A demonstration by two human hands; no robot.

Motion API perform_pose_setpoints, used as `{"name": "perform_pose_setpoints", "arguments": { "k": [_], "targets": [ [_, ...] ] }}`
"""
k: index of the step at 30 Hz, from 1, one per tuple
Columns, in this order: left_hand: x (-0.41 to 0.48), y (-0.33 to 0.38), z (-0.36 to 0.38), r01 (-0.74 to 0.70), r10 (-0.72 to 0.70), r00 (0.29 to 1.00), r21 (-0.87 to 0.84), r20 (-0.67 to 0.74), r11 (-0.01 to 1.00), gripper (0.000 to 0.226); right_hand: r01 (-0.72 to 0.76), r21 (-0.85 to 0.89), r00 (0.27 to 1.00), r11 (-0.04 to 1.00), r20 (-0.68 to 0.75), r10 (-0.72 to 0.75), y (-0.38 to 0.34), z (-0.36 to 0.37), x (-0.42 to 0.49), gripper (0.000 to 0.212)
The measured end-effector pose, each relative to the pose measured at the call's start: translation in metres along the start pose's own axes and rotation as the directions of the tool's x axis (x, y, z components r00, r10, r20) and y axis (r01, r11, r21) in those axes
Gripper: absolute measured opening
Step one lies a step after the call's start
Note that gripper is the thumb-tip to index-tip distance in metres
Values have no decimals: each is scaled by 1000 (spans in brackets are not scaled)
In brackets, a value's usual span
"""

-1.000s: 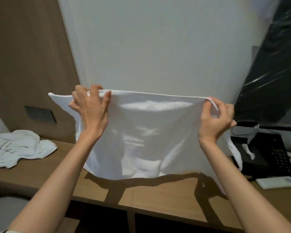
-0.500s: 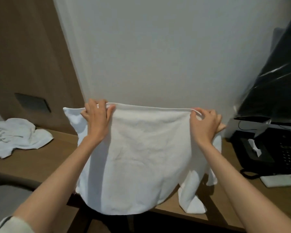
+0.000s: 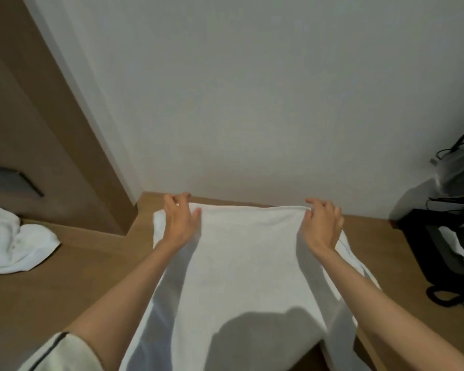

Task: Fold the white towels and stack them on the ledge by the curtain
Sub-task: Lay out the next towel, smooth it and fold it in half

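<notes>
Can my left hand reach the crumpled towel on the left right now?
Probably yes: only bare ledge lies between the left hand and the crumpled towel. It grips the spread towel by its far edge, though, so it must let go first.

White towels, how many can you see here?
2: a spread towel on the ledge, gripped by left hand and right hand; a crumpled towel far left. Others may be hidden.

A white towel (image 3: 247, 263) lies spread flat on the wooden tabletop (image 3: 91, 266). Its far edge runs straight, close to the wall (image 3: 252, 103), and its near end drapes over the front edge. A crumpled towel (image 3: 14, 239) lies heaped well apart at the left.
</notes>
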State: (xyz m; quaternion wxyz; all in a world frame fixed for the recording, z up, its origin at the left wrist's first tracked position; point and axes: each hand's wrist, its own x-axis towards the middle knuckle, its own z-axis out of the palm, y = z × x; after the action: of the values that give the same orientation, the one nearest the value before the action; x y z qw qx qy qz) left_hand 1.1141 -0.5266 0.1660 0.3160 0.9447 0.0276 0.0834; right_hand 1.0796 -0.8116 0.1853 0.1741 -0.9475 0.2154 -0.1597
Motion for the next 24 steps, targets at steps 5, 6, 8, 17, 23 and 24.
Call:
{"name": "perform_pose_setpoints", "arguments": {
  "k": [5,6,8,17,23,24],
  "targets": [
    [-6,-32,11,-6,20,993,-120,116,993,48,243,-87,946,966,243,-216,-20,37,-9,42],
    [-9,-41,13,24,-15,994,-85,108,996,48,281,-68,922,957,295,-250,-24,45,-15,41],
    [-17,-62,19,91,-91,990,4,111,996,49,309,45,853,950,429,-298,-35,64,-29,42],
    [-37,-134,51,68,-292,771,382,566,922,70,340,-84,409,937,910,-67,-44,128,-74,97],
    [-14,-138,57,13,-255,827,437,502,899,87,315,-123,449,941,893,-33,-40,130,-63,111],
    [-8,-140,57,10,-259,826,446,501,895,89,303,-130,450,944,893,-22,-40,133,-63,112]
  ]
}}
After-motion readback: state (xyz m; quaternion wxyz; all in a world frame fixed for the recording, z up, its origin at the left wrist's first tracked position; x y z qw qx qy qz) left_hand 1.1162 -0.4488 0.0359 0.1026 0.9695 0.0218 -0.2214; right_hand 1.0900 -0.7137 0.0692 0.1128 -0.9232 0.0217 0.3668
